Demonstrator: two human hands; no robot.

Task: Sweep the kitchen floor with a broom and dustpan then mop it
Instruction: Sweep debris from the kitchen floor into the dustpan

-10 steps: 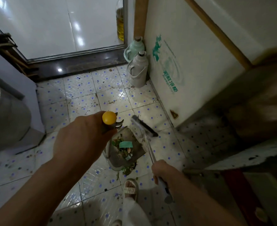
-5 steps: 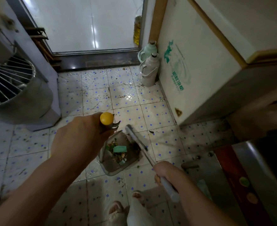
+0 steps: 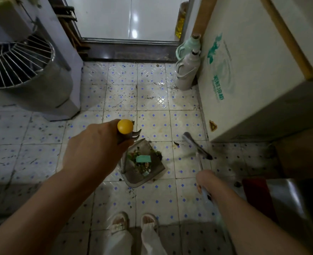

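Head view: your left hand (image 3: pixel 95 153) grips the loaded dustpan (image 3: pixel 142 162) handle, right hand (image 3: pixel 207 181) grips the broom (image 3: pixel 197 146); tilt it and debris spills.

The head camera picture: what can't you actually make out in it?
- Dustpan handle: in the head view the left hand covers most of it; only the yellow tip shows.
- Broom: motion blur smears the head, and the right hand covers part of the stick.
- Floor specks: too small to identify.
- Mixer bowl: cut off by the left edge.
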